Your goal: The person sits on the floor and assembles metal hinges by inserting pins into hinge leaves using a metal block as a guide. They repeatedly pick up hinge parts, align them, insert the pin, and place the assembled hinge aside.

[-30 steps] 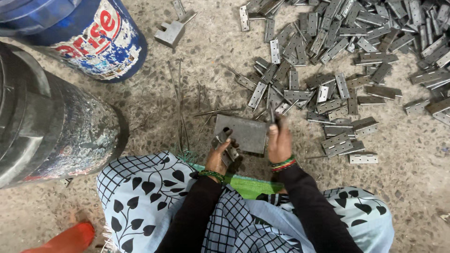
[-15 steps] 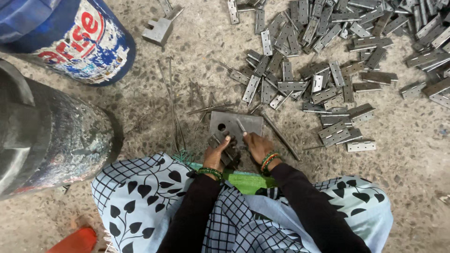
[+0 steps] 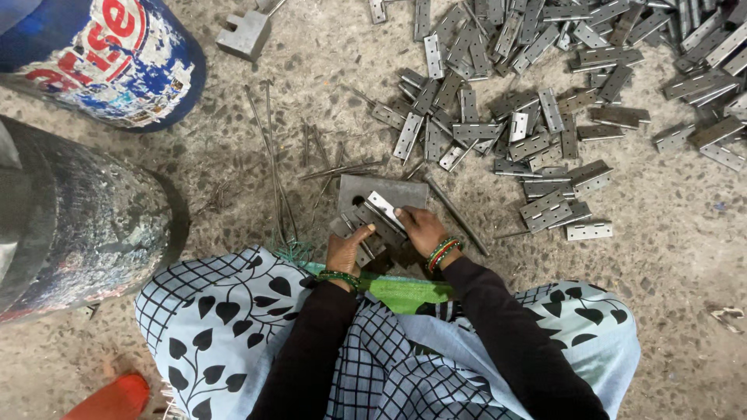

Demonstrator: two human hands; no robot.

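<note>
My right hand (image 3: 420, 229) pinches a hinge (image 3: 387, 210), newly lowered; my left hand (image 3: 346, 250) grips half-hidden hinges (image 3: 359, 233).

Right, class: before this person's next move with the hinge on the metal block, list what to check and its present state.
1. Hinge leaf rests on the metal block: ok.
2. Right hand touches the leaf: ok.
3. Left hand steadies parts at the block's near edge: ok.
4. Pin seated in the knuckle: cannot tell, hidden by fingers.
5. Loose rods lie off the block: ok.
6. Hinge pile lies apart from the block: ok.
</note>
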